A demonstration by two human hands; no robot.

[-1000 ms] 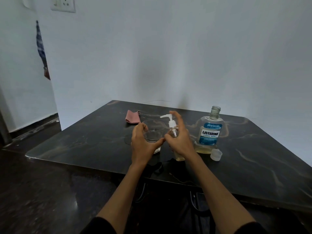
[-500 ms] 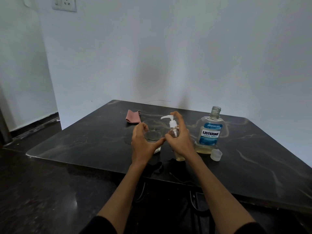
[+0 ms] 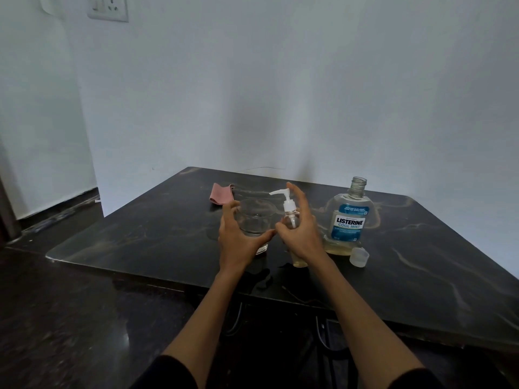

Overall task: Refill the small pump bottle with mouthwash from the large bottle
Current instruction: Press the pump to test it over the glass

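The small clear pump bottle [image 3: 290, 217] stands on the dark table [image 3: 157, 234], a little yellowish liquid at its bottom and its white pump head fitted and pointing left. My right hand [image 3: 302, 237] is wrapped around its body, forefinger raised beside the pump head. My left hand [image 3: 238, 242] cups a clear drinking glass [image 3: 254, 220] just left of the bottle, thumb across its front. The large Listerine bottle [image 3: 349, 223] stands uncapped to the right, with a low level of liquid. Its clear cap [image 3: 359, 256] lies on the table in front of it.
A folded pink cloth [image 3: 222, 193] lies behind the glass, towards the far edge. A small wet patch shows on the table near the pump bottle's base. White walls close off the table's far side, and a dark floor lies to the left.
Almost nothing has changed. Both hands stay around the glass and the pump bottle, and only the view has shifted slightly.
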